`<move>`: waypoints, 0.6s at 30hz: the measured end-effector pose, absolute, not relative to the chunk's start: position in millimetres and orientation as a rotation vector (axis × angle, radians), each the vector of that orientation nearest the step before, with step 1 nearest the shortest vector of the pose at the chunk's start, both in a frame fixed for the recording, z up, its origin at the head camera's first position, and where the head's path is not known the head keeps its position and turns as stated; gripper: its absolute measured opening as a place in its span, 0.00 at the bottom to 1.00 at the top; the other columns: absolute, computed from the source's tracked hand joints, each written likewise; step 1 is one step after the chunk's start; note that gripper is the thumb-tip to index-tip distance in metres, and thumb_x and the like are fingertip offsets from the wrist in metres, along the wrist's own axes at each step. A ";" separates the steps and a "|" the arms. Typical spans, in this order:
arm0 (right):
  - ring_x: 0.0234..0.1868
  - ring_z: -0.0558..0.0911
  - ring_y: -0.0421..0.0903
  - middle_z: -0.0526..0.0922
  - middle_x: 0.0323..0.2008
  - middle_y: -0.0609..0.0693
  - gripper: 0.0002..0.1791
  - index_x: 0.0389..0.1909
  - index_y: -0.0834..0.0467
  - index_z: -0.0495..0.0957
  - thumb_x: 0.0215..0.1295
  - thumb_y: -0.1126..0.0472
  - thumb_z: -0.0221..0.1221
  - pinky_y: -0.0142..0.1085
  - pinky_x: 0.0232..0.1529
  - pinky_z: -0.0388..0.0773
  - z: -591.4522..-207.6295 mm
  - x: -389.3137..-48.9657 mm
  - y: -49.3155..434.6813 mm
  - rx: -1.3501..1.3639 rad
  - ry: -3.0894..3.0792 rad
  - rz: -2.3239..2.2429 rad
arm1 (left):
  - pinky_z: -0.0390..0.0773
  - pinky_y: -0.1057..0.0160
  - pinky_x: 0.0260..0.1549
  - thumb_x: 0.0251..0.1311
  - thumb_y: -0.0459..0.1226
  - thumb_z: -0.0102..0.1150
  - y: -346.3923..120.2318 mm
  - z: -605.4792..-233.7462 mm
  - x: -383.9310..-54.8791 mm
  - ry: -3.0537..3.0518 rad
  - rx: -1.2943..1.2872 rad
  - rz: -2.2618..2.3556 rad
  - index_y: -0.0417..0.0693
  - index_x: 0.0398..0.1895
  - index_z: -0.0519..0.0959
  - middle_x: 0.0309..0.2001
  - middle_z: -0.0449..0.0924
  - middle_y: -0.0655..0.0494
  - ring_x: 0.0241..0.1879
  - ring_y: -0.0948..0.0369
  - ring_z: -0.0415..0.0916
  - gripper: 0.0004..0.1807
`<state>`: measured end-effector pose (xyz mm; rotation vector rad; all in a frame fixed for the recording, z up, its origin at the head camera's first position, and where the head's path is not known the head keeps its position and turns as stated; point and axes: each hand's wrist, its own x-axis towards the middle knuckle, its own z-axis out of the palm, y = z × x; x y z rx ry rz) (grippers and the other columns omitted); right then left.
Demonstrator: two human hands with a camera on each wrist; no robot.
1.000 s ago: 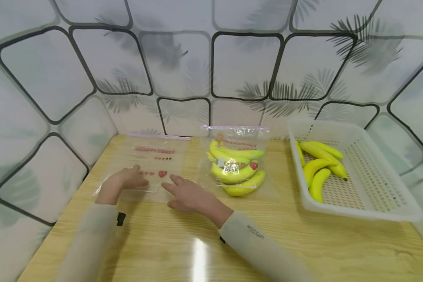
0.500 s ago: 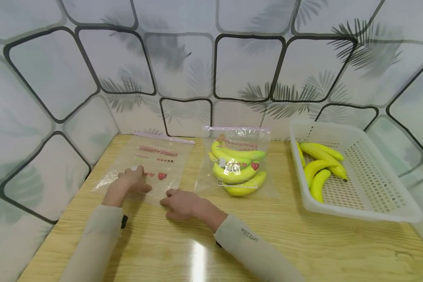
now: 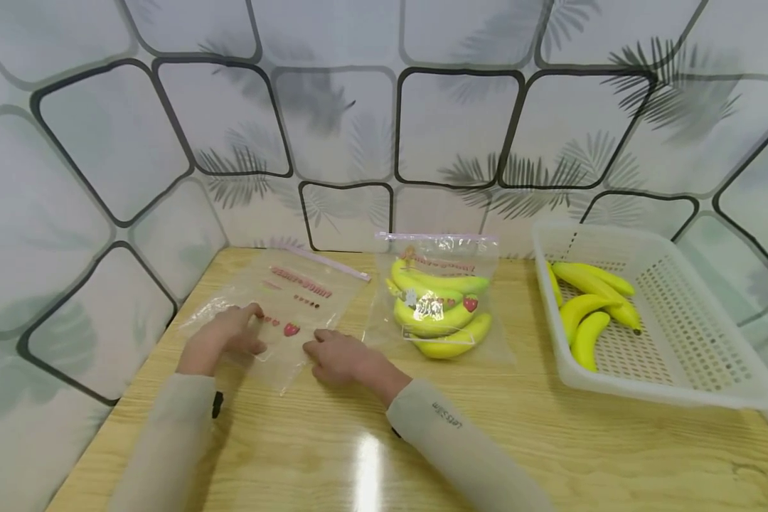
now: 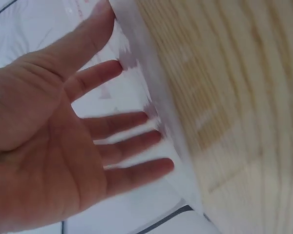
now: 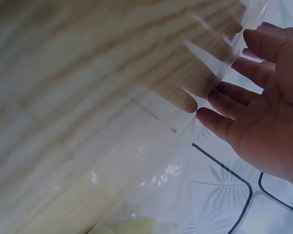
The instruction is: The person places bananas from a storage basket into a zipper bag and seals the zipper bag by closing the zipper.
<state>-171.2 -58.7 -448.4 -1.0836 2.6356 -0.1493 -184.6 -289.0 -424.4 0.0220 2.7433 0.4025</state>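
A flat clear zip bag [image 3: 307, 307] with red lettering, a printed strawberry and a lilac slider strip lies askew on the table's left side. My left hand [image 3: 227, 336] rests on its left part; in the left wrist view the fingers [image 4: 129, 175] are spread and nearly straight, their tips at the bag. At the bag's right edge is my right hand [image 3: 342, 359], its extended fingertips [image 5: 207, 117] touching the plastic. A second zip bag [image 3: 384, 313], with several yellow bananas [image 3: 451, 345] inside, lies just right of that hand.
On the right stands a white perforated plastic basket [image 3: 672, 398] holding several bananas [image 3: 592, 341]. Patterned wall covering [image 3: 461, 128] rises behind the wooden table [image 3: 307, 455] and along its sides.
The flat bag has turned clockwise, its slider strip now slanting down to the right and its lower edge nearer to me. Both hands have stayed on or beside it with small shifts.
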 end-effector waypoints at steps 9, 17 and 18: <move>0.76 0.57 0.53 0.59 0.74 0.56 0.28 0.73 0.49 0.64 0.75 0.48 0.50 0.49 0.73 0.59 -447.2 -184.9 -50.6 -0.965 2.697 -0.095 | 0.62 0.26 0.57 0.56 0.52 0.68 -285.3 -424.3 -173.8 2.737 0.085 0.351 0.35 0.70 0.59 0.61 0.59 0.18 0.60 0.21 0.55 0.47; 0.75 0.60 0.53 0.62 0.73 0.56 0.29 0.72 0.52 0.64 0.74 0.47 0.49 0.46 0.73 0.59 -444.5 -193.5 -41.0 -0.952 2.725 -0.088 | 0.62 0.24 0.56 0.51 0.39 0.72 -299.3 -418.6 -175.7 2.677 0.151 0.364 0.40 0.70 0.60 0.67 0.50 0.18 0.64 0.22 0.52 0.45; 0.75 0.60 0.53 0.62 0.73 0.57 0.29 0.72 0.52 0.64 0.74 0.47 0.50 0.46 0.73 0.59 -445.2 -193.1 -41.5 -0.962 2.722 -0.092 | 0.63 0.24 0.55 0.50 0.38 0.72 -299.4 -418.3 -175.1 2.684 0.140 0.355 0.40 0.70 0.60 0.67 0.50 0.18 0.64 0.22 0.52 0.44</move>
